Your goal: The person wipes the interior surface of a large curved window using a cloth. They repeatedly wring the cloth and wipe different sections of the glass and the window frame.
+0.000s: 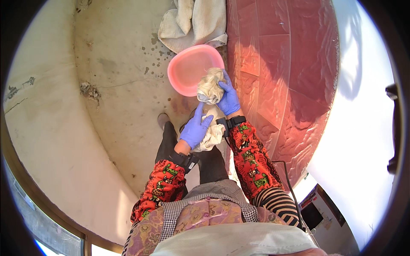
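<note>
Both my hands wear blue-violet gloves. My right hand (229, 96) is closed around the side of a bunched, cream-coloured cloth (209, 87), which is crumpled over the near right rim of a pink plastic basin (175, 79). Lower down, my left hand (195, 129) has its index finger stretched up to the bunch and its thumb across a looser length of cream cloth (212, 135). That length hangs in front of my legs, and whether it joins the bunch I cannot tell. The left hand's other fingers are mostly hidden. Shallow, clear-looking liquid seems to lie in the basin.
A thick off-white fabric (194, 23) lies folded beyond the basin. To the right runs a raised surface with a wrinkled red plastic-like cover (267, 64). The pale concrete floor (124, 81) has wet spots near the basin. A cream wall (47, 119) curves along the left.
</note>
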The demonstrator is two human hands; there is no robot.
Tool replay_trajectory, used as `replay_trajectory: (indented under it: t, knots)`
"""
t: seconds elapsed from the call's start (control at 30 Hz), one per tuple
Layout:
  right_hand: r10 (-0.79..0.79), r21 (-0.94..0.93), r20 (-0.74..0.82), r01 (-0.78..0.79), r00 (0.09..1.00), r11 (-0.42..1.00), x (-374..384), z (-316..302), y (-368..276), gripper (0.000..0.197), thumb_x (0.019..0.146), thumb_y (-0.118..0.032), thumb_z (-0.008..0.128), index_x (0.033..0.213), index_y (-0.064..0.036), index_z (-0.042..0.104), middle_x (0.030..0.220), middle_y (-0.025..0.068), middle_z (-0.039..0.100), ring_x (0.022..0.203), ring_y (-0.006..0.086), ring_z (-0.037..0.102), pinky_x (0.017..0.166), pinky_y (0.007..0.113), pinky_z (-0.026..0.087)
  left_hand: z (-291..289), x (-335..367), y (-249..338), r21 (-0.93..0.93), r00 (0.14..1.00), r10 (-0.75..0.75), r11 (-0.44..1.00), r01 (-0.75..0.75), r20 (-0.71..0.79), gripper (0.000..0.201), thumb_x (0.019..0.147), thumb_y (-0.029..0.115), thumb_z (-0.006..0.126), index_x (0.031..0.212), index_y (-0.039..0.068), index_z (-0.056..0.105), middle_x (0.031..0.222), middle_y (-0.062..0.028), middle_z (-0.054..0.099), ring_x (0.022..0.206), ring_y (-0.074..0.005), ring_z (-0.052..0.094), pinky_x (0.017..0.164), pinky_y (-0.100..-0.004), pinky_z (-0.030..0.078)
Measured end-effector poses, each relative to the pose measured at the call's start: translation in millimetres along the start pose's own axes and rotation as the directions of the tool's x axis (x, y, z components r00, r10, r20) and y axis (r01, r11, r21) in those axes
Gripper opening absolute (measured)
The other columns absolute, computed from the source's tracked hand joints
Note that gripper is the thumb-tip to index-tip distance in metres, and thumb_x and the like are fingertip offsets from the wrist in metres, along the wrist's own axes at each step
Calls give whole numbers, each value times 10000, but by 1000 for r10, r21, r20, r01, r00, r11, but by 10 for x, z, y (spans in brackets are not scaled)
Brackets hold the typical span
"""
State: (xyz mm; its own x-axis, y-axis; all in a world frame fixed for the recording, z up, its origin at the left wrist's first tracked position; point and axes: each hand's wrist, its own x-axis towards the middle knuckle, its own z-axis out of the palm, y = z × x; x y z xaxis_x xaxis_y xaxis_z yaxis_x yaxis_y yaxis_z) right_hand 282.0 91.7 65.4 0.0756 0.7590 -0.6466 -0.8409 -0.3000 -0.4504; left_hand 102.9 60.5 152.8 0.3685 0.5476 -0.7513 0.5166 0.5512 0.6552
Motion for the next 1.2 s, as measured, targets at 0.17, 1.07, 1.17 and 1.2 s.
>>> replay_trajectory:
  t: [0.17,1.07,1.17,1.2]
  knots:
    - [133,135,14,-134,991,982,-379,395,-269,492,967,-210,621,1424,-93,483,1395,119,548,1251,272,566,1037,426,499,-153,-27,418,27,998,12,1000,-11,-54,766,986,496,535,1562,109,212,1228,-302,623,1145,-476,588,955,-492,474]
    - [54,-325,-117,-90,992,942,-726,1415,-813,231,953,-193,652,1000,24,718,910,90,733,757,186,686,708,316,554,-467,-1692,1015,19,867,304,946,-324,-396,425,935,172,647,1353,110,602,1259,-165,655,1132,-289,650,976,-356,498]
    - [-113,-355,-193,38,975,934,-743,1404,-811,251,966,-229,648,968,11,723,887,85,730,746,187,683,699,317,550,-525,-2023,1016,-79,854,260,941,-328,-451,411,936,165,648,1337,82,610,1262,-155,661,1126,-263,657,973,-344,500]
    - [-157,-365,-173,85,972,927,-736,1395,-840,226,948,-210,654,918,4,721,856,71,720,731,188,679,681,325,546,-579,-2156,1007,-126,862,211,946,-299,-460,403,939,144,648,1332,66,610,1260,-146,666,1124,-233,650,977,-328,496]
